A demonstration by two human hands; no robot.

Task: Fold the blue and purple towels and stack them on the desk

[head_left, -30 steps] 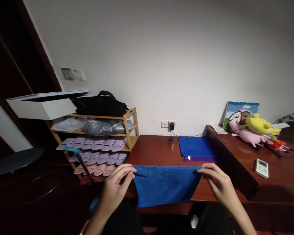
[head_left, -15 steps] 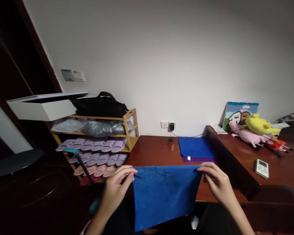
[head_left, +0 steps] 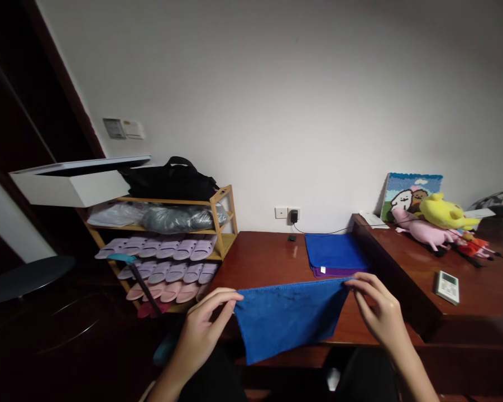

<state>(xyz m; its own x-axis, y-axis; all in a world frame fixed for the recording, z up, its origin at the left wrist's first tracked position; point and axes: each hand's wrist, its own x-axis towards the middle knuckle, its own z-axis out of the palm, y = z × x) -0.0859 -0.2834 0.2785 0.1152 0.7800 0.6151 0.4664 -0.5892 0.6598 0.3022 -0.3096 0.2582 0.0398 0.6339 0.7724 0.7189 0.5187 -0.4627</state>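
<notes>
A blue cloth [head_left: 291, 318] hangs stretched between my two hands, over the near edge of the brown desk [head_left: 263, 257]. My left hand [head_left: 209, 318] pinches its upper left corner between thumb and fingers. At the upper right corner, my right hand [head_left: 377, 307] grips it the same way and sits slightly higher. The cloth's lower edge swings free, tilted up toward the right. Behind it on the desk, another blue cloth [head_left: 337, 251] lies flat over a purple cloth [head_left: 333, 272] with a small white label.
On the left stands a wooden rack [head_left: 224, 240] with rows of slippers [head_left: 176, 245] and a black bag [head_left: 171, 180] on top. To the right, a raised brown surface holds plush toys [head_left: 427, 231] and a white device [head_left: 447, 287]. A charger [head_left: 293, 216] is plugged into the wall.
Both hands have shifted slightly right, the right one rising a little and the left one lowering. The cloth's lower edge has swung up and away from me.
</notes>
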